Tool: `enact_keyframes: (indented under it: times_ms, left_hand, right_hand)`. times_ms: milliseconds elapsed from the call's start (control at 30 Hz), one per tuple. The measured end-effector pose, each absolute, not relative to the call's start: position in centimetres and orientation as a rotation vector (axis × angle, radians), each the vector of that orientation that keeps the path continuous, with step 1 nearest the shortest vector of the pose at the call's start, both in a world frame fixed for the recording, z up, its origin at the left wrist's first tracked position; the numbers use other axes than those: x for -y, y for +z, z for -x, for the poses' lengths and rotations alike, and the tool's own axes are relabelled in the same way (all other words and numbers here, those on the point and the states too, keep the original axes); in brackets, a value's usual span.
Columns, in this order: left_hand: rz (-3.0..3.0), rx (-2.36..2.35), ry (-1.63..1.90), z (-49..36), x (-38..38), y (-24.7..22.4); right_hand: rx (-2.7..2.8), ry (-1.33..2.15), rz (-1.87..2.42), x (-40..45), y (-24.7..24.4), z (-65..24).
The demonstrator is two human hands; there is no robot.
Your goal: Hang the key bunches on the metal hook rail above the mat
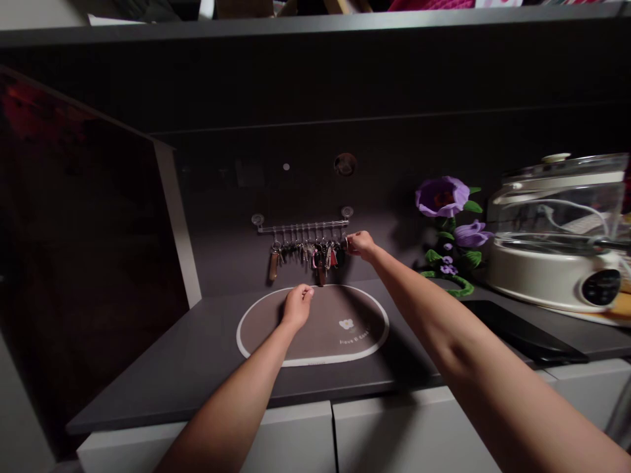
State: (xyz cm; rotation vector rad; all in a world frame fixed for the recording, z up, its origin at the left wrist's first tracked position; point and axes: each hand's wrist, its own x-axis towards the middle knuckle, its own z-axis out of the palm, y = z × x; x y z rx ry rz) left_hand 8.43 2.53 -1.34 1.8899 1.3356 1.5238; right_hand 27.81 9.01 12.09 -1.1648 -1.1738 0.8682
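Observation:
A clear hook rail [303,228] is fixed to the dark wall by two round suction cups, and several bunches of keys [306,251] hang from its hooks. At the rail's right end my right hand [361,244] is closed in a pinch, with what looks like a metal key ring [346,244] at its fingertips. My left hand [298,306] hovers over or rests on the brown oval mat [315,341], fingers curled closed; whatever is inside them is hidden. Brown leather-like fobs [273,265] and a red tag [334,257] hang among the keys.
Purple artificial flowers [442,197] stand on the right of the dark counter [162,368]. Beyond them is a cream appliance with a clear cover [547,266]. A flat black object [522,330] lies in front. A shelf [315,25] runs overhead; white cabinet fronts [290,437] sit below.

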Motion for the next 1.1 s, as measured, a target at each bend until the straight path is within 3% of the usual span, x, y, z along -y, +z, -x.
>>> enact_keyframes:
  times_ms: [200, 433, 767, 1100]
  left_hand:
    - [-1.814, -1.329, 1.556, -8.4, -2.8, -1.5]
    - [-1.616, -1.144, 1.536, -8.9, -1.0, 0.0]
    - [-1.956, -0.786, 1.43, -6.0, 6.3, 4.7]
    - [-2.088, -0.906, 1.31, -1.6, 11.8, 0.8]
  right_hand:
    - [1.221, 0.8, 1.171, -9.0, 10.7, -28.3]
    - [1.238, 0.459, 1.213, -6.2, 8.6, -27.7]
    - [1.689, 0.702, 0.697, 5.4, 5.8, -23.8]
    - [1.872, 0.732, 0.754, 10.8, 1.7, -24.2]
